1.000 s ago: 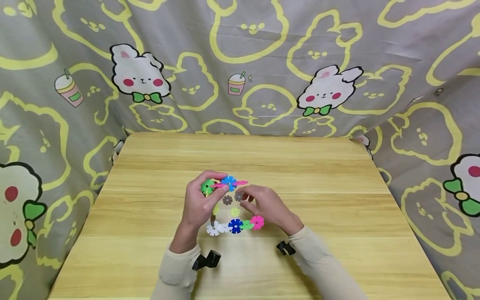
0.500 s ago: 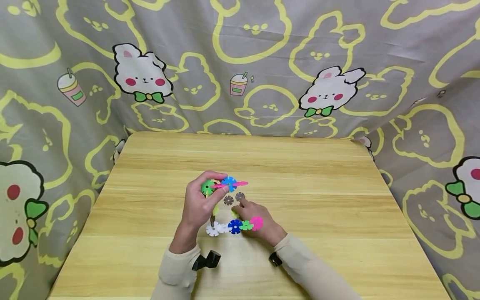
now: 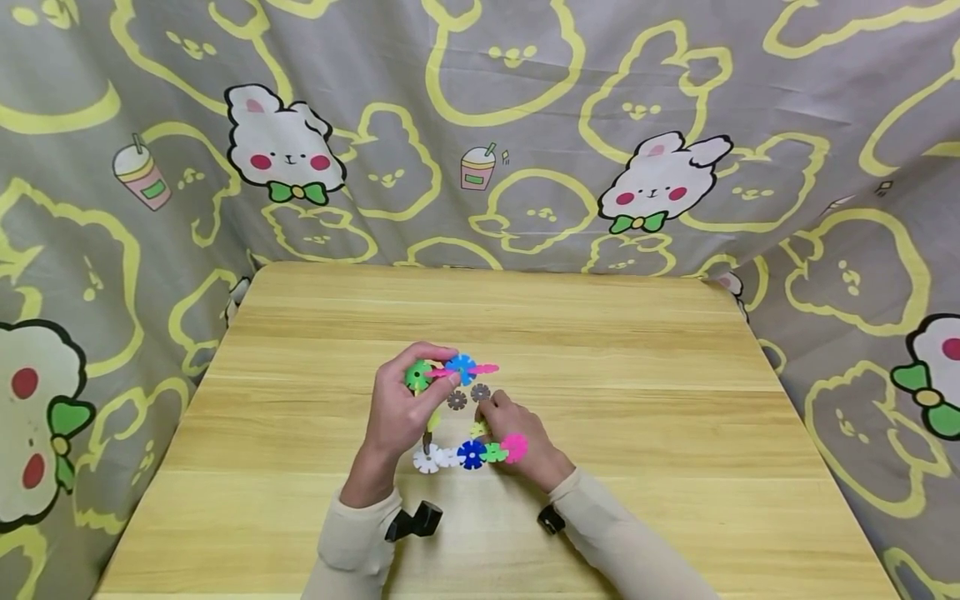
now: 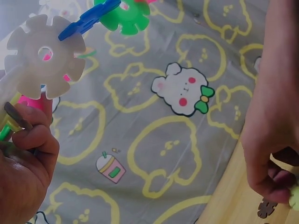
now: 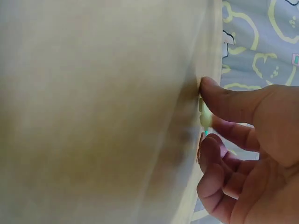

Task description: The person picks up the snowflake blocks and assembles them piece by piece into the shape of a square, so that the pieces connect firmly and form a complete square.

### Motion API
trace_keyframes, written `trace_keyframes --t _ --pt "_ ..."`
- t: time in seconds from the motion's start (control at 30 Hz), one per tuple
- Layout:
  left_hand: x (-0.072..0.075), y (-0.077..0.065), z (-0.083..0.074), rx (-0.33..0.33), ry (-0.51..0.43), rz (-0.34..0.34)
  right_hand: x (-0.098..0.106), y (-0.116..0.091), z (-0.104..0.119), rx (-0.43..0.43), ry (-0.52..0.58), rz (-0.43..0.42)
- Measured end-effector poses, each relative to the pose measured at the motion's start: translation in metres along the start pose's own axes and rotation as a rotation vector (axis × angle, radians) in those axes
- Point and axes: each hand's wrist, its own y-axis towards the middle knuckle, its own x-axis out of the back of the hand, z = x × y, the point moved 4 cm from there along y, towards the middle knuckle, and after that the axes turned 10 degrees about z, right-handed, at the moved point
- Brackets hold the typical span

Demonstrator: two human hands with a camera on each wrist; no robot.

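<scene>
A bent chain of interlocking snowflake discs hangs from my left hand [image 3: 397, 404], whose thumb and fingers pinch it near a light blue disc [image 3: 461, 369]. Its lower run goes from a white disc [image 3: 428, 458] through a dark blue disc [image 3: 472, 454] to a pink disc [image 3: 514, 448], which partly covers my right hand [image 3: 537, 442] in the head view. Down at the table, that right hand pinches a loose yellow snowflake disc [image 5: 204, 114] between thumb and fingers. In the left wrist view, the white disc [image 4: 70, 56] appears large beside the curled fingers.
Two loose brown snowflake discs [image 3: 457, 400] lie on the wooden table [image 3: 637, 350] just beyond the right fingertips. Patterned grey curtains [image 3: 540, 92] enclose the table at the back and both sides.
My right hand has moved down and left from beside the brown discs to the yellow disc, which now stands tilted in its fingers. The left hand and chain have hardly moved.
</scene>
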Motion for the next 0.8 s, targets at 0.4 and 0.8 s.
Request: trace_keyframes --t 0.4,0.8 --pt "-0.002 0.001 0.000 -0.002 0.016 0.003 0.043 -0.012 -0.012 0.035 0.352 -0.103" --pt "-0.005 0.002 0.001 -0.017 0.011 0.002 0.117 -0.043 -0.012 0.057 0.839 -0.317"
